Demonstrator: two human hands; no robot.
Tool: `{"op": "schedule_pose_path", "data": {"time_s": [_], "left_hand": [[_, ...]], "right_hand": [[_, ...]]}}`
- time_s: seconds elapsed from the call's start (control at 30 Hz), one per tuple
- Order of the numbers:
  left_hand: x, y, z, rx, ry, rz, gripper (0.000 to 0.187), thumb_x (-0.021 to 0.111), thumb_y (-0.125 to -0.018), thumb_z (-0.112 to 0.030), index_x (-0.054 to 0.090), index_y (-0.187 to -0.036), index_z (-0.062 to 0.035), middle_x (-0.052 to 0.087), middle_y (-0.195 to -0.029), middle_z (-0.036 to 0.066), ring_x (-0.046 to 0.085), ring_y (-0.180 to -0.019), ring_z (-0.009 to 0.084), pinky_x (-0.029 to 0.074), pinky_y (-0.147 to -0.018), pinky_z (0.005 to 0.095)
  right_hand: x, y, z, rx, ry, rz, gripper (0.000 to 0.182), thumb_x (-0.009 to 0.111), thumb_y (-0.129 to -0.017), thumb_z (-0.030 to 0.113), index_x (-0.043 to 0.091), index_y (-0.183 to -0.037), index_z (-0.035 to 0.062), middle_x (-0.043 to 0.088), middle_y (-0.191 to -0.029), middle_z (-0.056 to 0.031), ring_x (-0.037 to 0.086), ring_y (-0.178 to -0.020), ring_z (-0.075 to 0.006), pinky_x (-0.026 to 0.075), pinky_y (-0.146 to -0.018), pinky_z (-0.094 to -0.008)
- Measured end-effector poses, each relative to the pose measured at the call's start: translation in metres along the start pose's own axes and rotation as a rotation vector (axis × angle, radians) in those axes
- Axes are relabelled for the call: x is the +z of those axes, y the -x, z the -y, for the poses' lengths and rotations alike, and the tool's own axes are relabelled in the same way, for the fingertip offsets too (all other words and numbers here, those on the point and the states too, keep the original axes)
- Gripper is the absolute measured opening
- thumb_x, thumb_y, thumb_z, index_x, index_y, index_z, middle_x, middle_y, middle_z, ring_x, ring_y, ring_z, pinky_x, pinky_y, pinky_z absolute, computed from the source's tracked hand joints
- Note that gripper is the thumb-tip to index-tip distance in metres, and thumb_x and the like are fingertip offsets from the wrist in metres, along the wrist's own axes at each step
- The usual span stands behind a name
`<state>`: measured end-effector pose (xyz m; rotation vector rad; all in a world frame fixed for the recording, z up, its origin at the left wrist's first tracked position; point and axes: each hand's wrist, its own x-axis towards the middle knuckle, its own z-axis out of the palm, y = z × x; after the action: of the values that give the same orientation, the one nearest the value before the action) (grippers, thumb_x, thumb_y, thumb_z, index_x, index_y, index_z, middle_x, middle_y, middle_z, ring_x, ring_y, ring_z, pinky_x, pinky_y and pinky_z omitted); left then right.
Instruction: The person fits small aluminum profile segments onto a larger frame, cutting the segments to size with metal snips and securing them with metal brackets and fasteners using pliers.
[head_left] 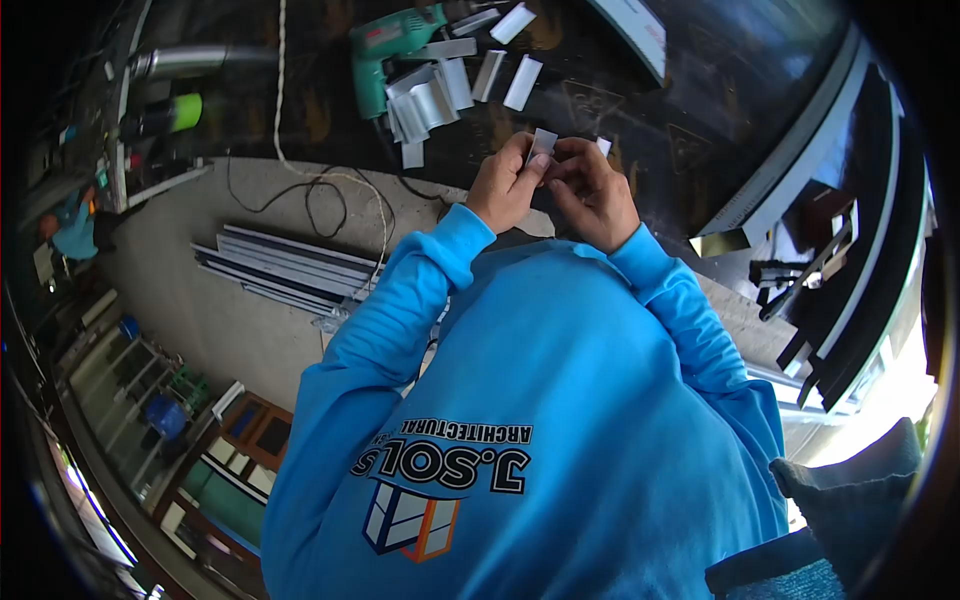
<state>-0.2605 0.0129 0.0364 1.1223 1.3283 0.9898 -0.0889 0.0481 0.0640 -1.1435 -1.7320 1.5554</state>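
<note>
At the near edge of the dark tabletop, my left hand (508, 185) is closed on a small silver metal piece (543, 143), its thumb lying across the piece. My right hand (597, 193) is beside it, with fingers bent in toward the same piece; what its fingertips hold, if anything, is hidden. Just beyond my hands lie several short cut metal profiles (427, 103), some heaped together and some apart. A green power drill (385, 50) lies against the heap. Another small light piece (604, 146) shows behind my right fingers.
Long metal profiles (785, 165) run along the right side of the table. More long bars (285, 265) lie on the concrete floor at left, near a black cable (310, 187). A pale cord (281, 95) hangs at left. Another person (75, 235) is at far left.
</note>
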Motion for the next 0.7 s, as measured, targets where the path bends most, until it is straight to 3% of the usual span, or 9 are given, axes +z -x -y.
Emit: {"op": "schedule_pose_path", "data": {"time_s": [0.17,0.2,0.3,0.37,0.43,0.5,0.57,0.63,0.7], "left_hand": [[-0.068,0.094,0.028,-0.076,-0.285,-0.303,0.025,0.052,-0.099,-0.027,0.054,-0.103,-0.0030,0.061,-0.075,0.007,0.060,-0.069,0.0129,0.048,-0.064,0.0309],[-0.081,0.119,0.035,-0.087,-0.264,-0.350,0.023,0.052,-0.097,-0.030,0.052,-0.097,-0.0068,0.062,-0.073,0.016,0.062,-0.069,0.0387,0.046,-0.060,0.0445],[-0.121,0.210,0.092,-0.169,-0.423,-0.460,0.028,0.053,-0.096,-0.033,0.052,-0.092,-0.0053,0.062,-0.074,0.019,0.060,-0.071,0.0447,0.045,-0.060,0.0480],[-0.141,0.280,0.124,-0.400,-0.440,-0.528,0.032,0.054,-0.095,-0.035,0.053,-0.089,-0.0030,0.063,-0.079,0.023,0.058,-0.076,0.0478,0.045,-0.063,0.0511],[-0.152,0.367,0.184,-0.457,-0.499,-0.675,0.037,0.054,-0.095,-0.037,0.055,-0.088,-0.0010,0.062,-0.082,0.025,0.058,-0.081,0.0479,0.044,-0.066,0.0530],[-0.144,0.468,0.258,-0.838,-0.592,-0.796,0.049,0.054,-0.091,-0.048,0.063,-0.089,0.0001,0.064,-0.086,0.026,0.059,-0.083,0.0480,0.046,-0.071,0.0533],[-0.121,0.560,0.301,-1.267,-0.322,-0.723,0.068,0.049,-0.085,-0.065,0.070,-0.087,-0.0013,0.066,-0.091,0.027,0.063,-0.087,0.0440,0.048,-0.076,0.0532],[-0.083,0.620,0.324,-1.447,-0.388,-0.658,0.070,0.051,-0.082,-0.069,0.072,-0.087,-0.0022,0.069,-0.090,0.022,0.065,-0.086,0.0398,0.049,-0.077,0.0506],[-0.060,0.632,0.298,-1.442,-0.326,-0.662,0.067,0.053,-0.083,-0.066,0.070,-0.080,-0.0013,0.068,-0.086,0.023,0.065,-0.085,0.0407,0.050,-0.075,0.0506]], "right_hand": [[0.067,-0.003,0.007,-0.023,0.107,0.277,0.035,0.063,-0.083,0.008,0.054,-0.116,0.0015,0.065,-0.086,-0.0091,0.065,-0.068,-0.0177,0.052,-0.062,-0.0300],[0.082,-0.004,0.008,0.044,0.113,0.356,0.033,0.063,-0.082,0.010,0.056,-0.114,0.0024,0.065,-0.085,-0.0090,0.064,-0.067,-0.0175,0.051,-0.061,-0.0308],[0.135,-0.011,0.002,-0.034,0.177,0.486,0.031,0.062,-0.083,0.011,0.057,-0.112,0.0027,0.066,-0.085,-0.0089,0.064,-0.067,-0.0169,0.051,-0.061,-0.0314],[0.175,-0.019,-0.005,-0.062,0.199,0.544,0.029,0.062,-0.083,0.012,0.058,-0.110,0.0032,0.066,-0.084,-0.0081,0.064,-0.067,-0.0173,0.052,-0.063,-0.0319],[0.215,-0.031,-0.015,-0.108,0.208,0.537,0.027,0.062,-0.082,0.012,0.060,-0.108,0.0033,0.066,-0.082,-0.0074,0.063,-0.067,-0.0175,0.051,-0.064,-0.0317],[0.251,-0.041,-0.023,-0.079,0.300,0.597,0.025,0.063,-0.082,0.015,0.062,-0.105,0.0058,0.066,-0.080,-0.0071,0.064,-0.068,-0.0173,0.051,-0.064,-0.0319],[0.279,-0.051,-0.042,-0.153,0.361,0.608,0.026,0.064,-0.081,0.019,0.063,-0.104,0.0077,0.068,-0.079,-0.0085,0.065,-0.067,-0.0191,0.051,-0.063,-0.0337],[0.299,-0.053,-0.037,-0.111,0.346,0.663,0.026,0.065,-0.080,0.017,0.063,-0.105,0.0077,0.068,-0.078,-0.0096,0.066,-0.067,-0.0219,0.052,-0.063,-0.0355],[0.317,-0.055,-0.026,-0.087,0.400,0.706,0.026,0.066,-0.080,0.017,0.063,-0.105,0.0080,0.068,-0.077,-0.0083,0.066,-0.067,-0.0217,0.052,-0.064,-0.0348]]}}
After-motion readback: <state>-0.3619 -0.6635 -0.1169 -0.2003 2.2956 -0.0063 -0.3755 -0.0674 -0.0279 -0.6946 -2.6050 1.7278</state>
